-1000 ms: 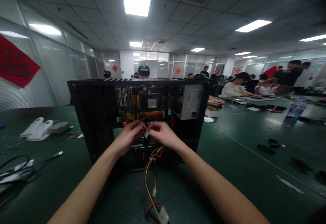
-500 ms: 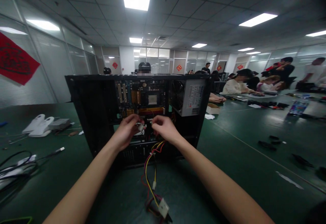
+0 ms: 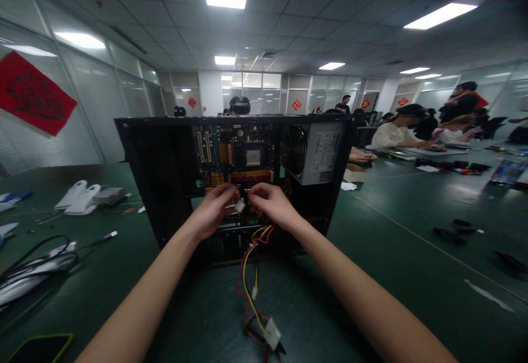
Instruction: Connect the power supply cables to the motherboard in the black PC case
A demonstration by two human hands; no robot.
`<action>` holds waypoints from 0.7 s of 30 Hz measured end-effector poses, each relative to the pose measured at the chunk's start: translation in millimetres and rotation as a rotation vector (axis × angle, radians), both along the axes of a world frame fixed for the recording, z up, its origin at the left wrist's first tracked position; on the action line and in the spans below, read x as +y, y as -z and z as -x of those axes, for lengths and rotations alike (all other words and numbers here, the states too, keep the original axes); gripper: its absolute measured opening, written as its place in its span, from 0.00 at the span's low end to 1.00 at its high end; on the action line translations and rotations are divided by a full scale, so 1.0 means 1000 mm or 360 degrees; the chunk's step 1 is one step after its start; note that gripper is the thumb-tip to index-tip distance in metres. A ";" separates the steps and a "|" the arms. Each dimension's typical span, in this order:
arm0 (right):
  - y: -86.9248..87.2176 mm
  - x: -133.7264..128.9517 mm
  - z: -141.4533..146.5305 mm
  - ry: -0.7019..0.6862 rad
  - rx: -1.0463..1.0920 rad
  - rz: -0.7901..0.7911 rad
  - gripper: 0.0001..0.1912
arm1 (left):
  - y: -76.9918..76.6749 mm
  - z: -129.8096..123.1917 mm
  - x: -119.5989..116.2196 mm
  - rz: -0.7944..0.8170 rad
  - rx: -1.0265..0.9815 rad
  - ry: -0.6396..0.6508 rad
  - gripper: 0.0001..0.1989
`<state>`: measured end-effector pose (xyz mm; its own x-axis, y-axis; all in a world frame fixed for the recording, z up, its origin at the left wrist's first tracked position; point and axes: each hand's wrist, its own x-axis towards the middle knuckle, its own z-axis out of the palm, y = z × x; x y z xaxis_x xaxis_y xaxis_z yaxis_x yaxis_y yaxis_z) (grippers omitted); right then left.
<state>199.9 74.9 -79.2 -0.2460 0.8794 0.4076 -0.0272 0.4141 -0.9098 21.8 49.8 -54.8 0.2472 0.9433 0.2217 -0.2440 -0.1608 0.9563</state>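
Observation:
An open black computer case (image 3: 152, 176) stands on the green table, its inside facing me. My left hand (image 3: 216, 209) is closed on a small white connector (image 3: 240, 206) in front of the lower part of the case. Close beside it on the right, my right hand (image 3: 270, 201) is pinched at the cables; what its fingertips grip is too small to make out. Above the hands is the motherboard (image 3: 252, 158), and the power supply (image 3: 324, 154) with its fan sits at the upper right. Yellow, red and black cables (image 3: 246, 272) hang out onto the table, ending in a larger white connector (image 3: 272, 334).
On the left lie white plastic parts (image 3: 82, 198), a grey box (image 3: 109, 196), black cables (image 3: 41, 267) and a green-edged phone (image 3: 41, 347). To the right are a small cardboard box (image 3: 355, 174), black pieces (image 3: 449, 235) and a plastic bottle (image 3: 508, 170). Other people sit farther back.
The view has shifted a little, so the case appears farther right. The white connector at my left hand now shows more clearly between the two hands.

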 end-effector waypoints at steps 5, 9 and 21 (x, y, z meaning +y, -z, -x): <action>0.002 0.003 -0.001 -0.0004 0.0003 -0.0002 0.08 | 0.000 0.000 0.000 -0.0010 0.0018 0.0014 0.19; 0.002 0.004 -0.002 0.0222 0.0007 -0.0114 0.10 | 0.001 0.000 0.001 0.0000 0.0005 0.0007 0.18; -0.005 -0.006 -0.005 -0.0245 0.0078 0.0024 0.16 | 0.003 -0.004 0.001 -0.0136 0.0129 -0.0007 0.18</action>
